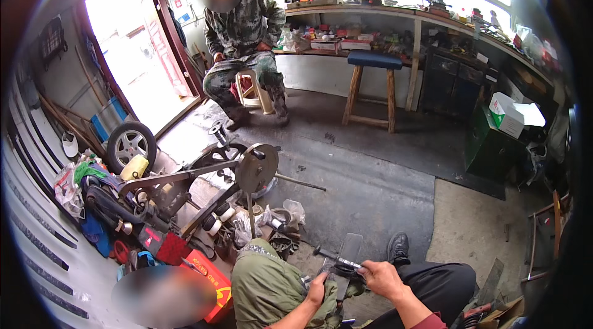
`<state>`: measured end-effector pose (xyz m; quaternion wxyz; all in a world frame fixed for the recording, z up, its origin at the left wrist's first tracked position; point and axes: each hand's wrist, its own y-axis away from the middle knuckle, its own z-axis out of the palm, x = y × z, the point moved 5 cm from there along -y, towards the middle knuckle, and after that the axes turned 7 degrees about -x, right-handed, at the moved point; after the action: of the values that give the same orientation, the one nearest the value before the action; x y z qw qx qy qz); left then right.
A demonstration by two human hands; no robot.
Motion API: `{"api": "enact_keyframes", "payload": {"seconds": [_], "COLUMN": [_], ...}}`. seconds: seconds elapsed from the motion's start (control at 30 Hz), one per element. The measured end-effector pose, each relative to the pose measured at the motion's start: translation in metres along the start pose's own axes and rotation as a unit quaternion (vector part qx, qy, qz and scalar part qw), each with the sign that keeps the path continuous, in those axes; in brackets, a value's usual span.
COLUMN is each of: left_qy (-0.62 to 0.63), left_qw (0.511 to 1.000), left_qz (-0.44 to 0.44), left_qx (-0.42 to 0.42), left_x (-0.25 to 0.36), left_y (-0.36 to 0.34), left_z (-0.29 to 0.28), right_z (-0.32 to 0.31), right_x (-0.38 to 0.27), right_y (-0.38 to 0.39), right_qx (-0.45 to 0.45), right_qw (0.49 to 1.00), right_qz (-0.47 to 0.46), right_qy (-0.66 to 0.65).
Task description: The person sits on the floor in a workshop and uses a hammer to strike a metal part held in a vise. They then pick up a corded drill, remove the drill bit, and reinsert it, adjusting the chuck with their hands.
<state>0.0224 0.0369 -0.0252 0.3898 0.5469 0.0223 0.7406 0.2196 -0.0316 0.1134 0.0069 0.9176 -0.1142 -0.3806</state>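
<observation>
Low in front of me, my right hand (381, 278) is closed round one end of a dark rod-shaped metal tool (335, 257). The tool slants up and left to a knobbed tip, and its exact kind is unclear. Just below it, my left hand (316, 288) pinches a small dark piece (337, 274), partly hidden by the fingers and too small to name. Both hands are close together above my lap. An olive-green cloth (262, 286) covers my left leg. Beyond the hands a flat grey plate (351, 245) shows.
To the left stands a metal machine with a round disc (257, 168), among parts, bags and a red box (207, 286). A person in camouflage (242, 33) sits on a plastic stool beyond. A blue-topped stool (374, 59) stands before the workbench (395, 10). A wheel (131, 147) leans near the doorway.
</observation>
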Motion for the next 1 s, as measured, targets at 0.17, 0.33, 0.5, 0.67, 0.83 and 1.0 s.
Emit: {"api": "enact_keyframes", "payload": {"seconds": [0.17, 0.33, 0.5, 0.67, 0.83, 1.0], "left_qy": [-0.005, 0.059, 0.063, 0.027, 0.028, -0.021], "left_qw": [0.999, 0.998, 0.998, 0.998, 0.993, 0.999], "left_qz": [0.047, 0.010, -0.017, -0.058, -0.100, 0.018], "left_qx": [-0.012, 0.010, -0.014, 0.028, 0.049, 0.035], "left_x": [0.002, 0.006, 0.014, 0.038, 0.033, -0.003], "left_y": [-0.001, 0.004, 0.011, 0.028, 0.027, -0.006], "left_z": [-0.006, 0.005, 0.016, 0.028, 0.026, -0.007], "right_z": [-0.006, -0.001, 0.006, -0.009, 0.015, -0.006], "right_x": [0.007, 0.009, 0.004, 0.018, -0.001, 0.014], "right_y": [-0.015, -0.010, -0.003, -0.020, 0.007, -0.018], "right_qx": [0.102, 0.043, 0.023, 0.114, -0.006, 0.102], "right_qw": [0.994, 0.998, 0.999, 0.993, 0.999, 0.994], "right_qz": [0.007, 0.035, -0.034, 0.036, -0.051, 0.004], "right_qy": [0.027, 0.015, 0.025, 0.022, 0.012, 0.045]}}
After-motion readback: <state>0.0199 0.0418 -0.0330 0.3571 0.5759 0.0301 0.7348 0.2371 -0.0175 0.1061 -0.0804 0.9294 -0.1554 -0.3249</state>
